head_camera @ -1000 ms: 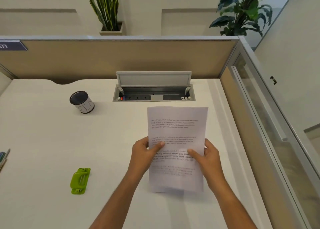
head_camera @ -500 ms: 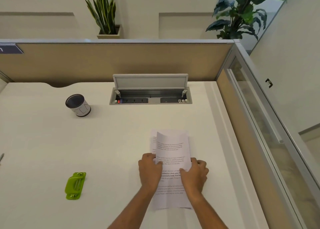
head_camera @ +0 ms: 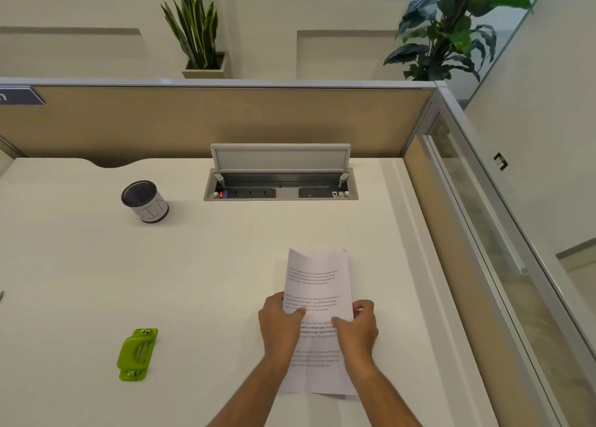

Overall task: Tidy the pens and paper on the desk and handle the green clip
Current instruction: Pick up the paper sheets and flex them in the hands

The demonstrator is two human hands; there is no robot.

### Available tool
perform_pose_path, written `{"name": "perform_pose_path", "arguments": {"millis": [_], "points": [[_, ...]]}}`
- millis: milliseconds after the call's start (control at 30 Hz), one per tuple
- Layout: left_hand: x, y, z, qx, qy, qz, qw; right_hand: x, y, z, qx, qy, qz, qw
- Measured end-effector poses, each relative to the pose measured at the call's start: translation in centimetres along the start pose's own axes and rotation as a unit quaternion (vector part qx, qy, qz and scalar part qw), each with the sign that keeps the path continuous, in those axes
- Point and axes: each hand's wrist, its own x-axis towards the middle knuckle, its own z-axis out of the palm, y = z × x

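Observation:
A printed sheet of paper [head_camera: 317, 278] lies lengthwise on the white desk [head_camera: 209, 265], its sides curled inward so it looks narrow. My left hand [head_camera: 280, 321] grips its left edge and my right hand [head_camera: 358, 326] grips its right edge, both near the sheet's middle. The green clip [head_camera: 137, 354] lies flat on the desk to the left, well apart from my hands. A tip of a pen [head_camera: 1, 296] shows at the far left edge.
A dark, white-labelled cup [head_camera: 145, 200] stands at the back left. An open cable box with sockets [head_camera: 280, 184] sits in the desk at the back middle. A beige partition [head_camera: 209, 120] and a glass side panel [head_camera: 483, 233] bound the desk.
The paper was held up flat and wide; it has come down onto the desk with its sides folded inward. My hands moved closer together. The view shifted slightly right.

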Motion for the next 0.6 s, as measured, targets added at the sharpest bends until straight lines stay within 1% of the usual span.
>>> {"name": "perform_pose_path", "arguments": {"millis": [100,167,267,433,533,600], "points": [[0.3,0.0,-0.4,-0.047,-0.029,-0.027,0.998,0.6,0.2,-0.7,0.135,-0.039,0.048,0.989],[0.7,-0.1,-0.8,-0.055,-0.044,-0.037,0.997,1.1,0.4,-1.4,0.191,-0.089,0.078,0.974],[1.1,-0.3,-1.4,-0.06,-0.047,-0.045,0.996,1.3,0.6,-2.6,0.198,-0.164,0.074,0.964],[1.2,-0.2,-2.1,-0.055,-0.07,-0.03,0.996,1.1,0.2,-4.0,0.198,-0.216,0.06,0.954],[1.5,0.2,-3.2,-0.12,-0.107,-0.055,0.985,0.9,-0.4,-4.7,0.212,-0.245,0.029,0.945],[2.0,0.9,-4.2,-0.173,-0.126,-0.089,0.973,0.6,-0.9,-5.2,0.247,-0.273,0.009,0.93]]}}
